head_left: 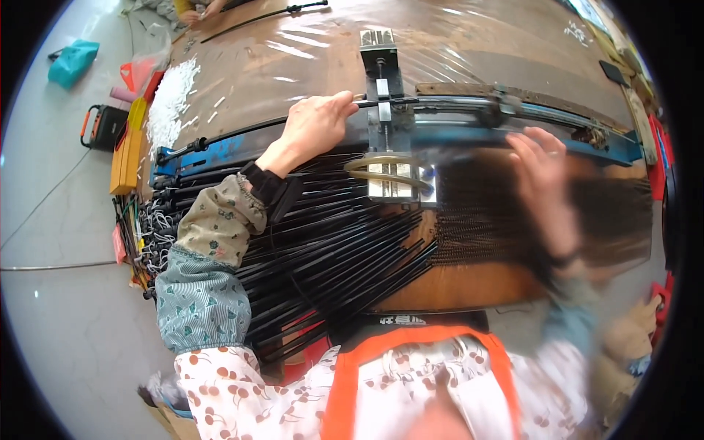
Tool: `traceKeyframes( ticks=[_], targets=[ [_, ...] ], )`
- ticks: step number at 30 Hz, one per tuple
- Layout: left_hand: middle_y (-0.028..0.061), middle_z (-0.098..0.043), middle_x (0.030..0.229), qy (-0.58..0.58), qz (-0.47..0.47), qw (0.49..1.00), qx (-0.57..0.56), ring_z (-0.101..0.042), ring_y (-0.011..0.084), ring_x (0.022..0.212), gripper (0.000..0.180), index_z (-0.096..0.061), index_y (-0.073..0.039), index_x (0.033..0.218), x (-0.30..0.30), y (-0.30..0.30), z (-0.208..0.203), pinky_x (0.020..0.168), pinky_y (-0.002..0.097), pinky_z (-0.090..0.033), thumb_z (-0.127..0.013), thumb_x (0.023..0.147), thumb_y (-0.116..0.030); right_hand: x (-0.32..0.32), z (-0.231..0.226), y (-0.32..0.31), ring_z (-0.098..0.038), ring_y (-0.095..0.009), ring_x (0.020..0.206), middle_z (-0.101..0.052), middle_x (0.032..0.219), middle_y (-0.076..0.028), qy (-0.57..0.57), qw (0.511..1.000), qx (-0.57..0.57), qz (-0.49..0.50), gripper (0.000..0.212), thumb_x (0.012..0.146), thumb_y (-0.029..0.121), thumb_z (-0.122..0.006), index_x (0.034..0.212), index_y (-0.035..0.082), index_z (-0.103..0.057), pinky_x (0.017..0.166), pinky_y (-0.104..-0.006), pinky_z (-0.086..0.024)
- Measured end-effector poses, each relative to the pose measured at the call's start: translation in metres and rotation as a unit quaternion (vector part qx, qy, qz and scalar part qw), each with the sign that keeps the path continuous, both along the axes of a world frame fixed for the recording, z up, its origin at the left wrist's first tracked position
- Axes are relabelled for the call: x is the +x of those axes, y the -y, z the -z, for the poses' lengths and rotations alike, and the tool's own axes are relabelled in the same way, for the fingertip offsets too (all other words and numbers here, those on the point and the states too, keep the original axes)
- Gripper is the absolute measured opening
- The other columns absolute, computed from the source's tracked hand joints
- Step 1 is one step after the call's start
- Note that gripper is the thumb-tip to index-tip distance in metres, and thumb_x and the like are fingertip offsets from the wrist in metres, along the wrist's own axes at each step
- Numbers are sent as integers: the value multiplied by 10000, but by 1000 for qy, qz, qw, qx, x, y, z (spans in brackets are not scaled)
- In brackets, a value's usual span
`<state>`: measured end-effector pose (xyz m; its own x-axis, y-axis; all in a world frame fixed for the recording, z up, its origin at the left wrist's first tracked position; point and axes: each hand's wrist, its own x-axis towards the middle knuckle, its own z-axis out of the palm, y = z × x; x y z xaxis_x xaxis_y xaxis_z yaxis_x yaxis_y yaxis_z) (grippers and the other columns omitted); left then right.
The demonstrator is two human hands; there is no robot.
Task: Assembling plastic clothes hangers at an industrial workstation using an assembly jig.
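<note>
My left hand point(317, 125) is closed round a black cable point(249, 129), its fingertips beside the metal clamping fixture point(385, 110). The cable runs left along a blue rail point(227, 150) to a black end fitting point(196, 145). My right hand point(541, 161) is over the right part of the rail, smeared by motion. Whether it holds anything cannot be made out. A yellowish clear hose point(396, 178) loops over the near end of the fixture. Many black cables point(337, 257) lie in a heap under my left forearm.
Thin dark coiled strands point(477, 227) lie right of the fixture. White short tubes point(170, 99) are piled at the far left, near a yellow bin point(126, 158). Another person's hands point(198, 15) show at the far left edge. A black case point(104, 127) stands on the floor.
</note>
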<state>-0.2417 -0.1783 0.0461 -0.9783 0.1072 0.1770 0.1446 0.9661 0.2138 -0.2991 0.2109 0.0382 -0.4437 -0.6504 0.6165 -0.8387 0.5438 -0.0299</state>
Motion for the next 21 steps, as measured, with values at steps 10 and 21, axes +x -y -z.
traceKeyframes(
  ticks=[10,21],
  targets=[
    [209,-639,759,2,3,1000,19,-628,435,764,219,-558,-69,906,7,-2,-2,650,520,-474,-548,996,-268,12,28,44,-626,-319,911,-659,925,-153,264,957,-34,-117,198,910,69,-661,1098,8,-653,793,-389,-479],
    [142,-628,808,-110,95,981,-125,-605,356,726,89,-621,-59,921,-4,30,-2,670,460,-490,-645,881,-134,27,34,24,-605,-329,900,-622,978,-166,295,954,28,-45,445,750,168,-824,1114,22,-614,829,-400,-494]
  ],
)
